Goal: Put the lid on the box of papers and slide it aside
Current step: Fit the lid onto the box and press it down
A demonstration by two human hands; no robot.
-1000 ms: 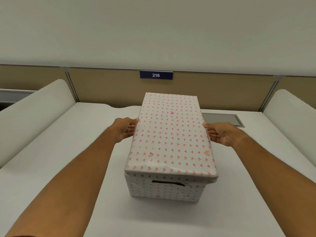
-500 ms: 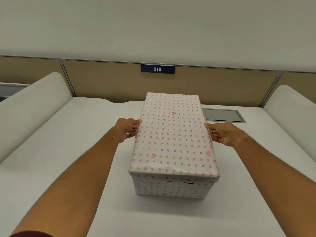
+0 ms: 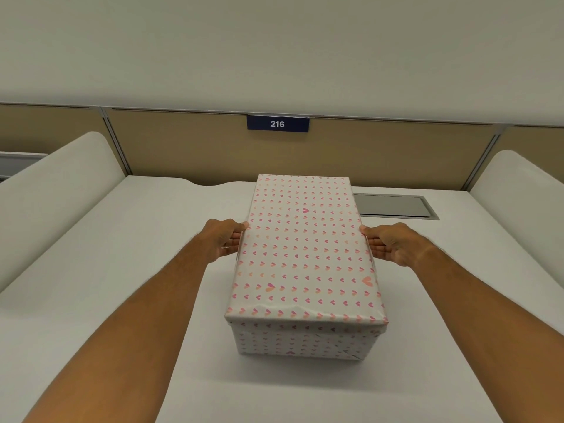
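Note:
A white box (image 3: 300,343) printed with pink hearts stands lengthwise in the middle of the white desk (image 3: 122,270). Its matching lid (image 3: 305,248) sits down over the box, covering the front handle slot. The papers inside are hidden. My left hand (image 3: 221,239) presses flat against the lid's left long edge, fingers together. On the opposite long edge my right hand (image 3: 387,244) holds the lid the same way. Both arms reach in from the bottom corners.
A grey cable hatch (image 3: 396,206) is set into the desk just right of the box's far end. White curved side dividers (image 3: 55,190) (image 3: 518,190) flank the desk. A tan back panel carries a blue sign reading 216 (image 3: 277,123).
The lid has dropped lower on the box, so the front handle slot seen a second ago is now covered. Both hands stay on the lid's long edges.

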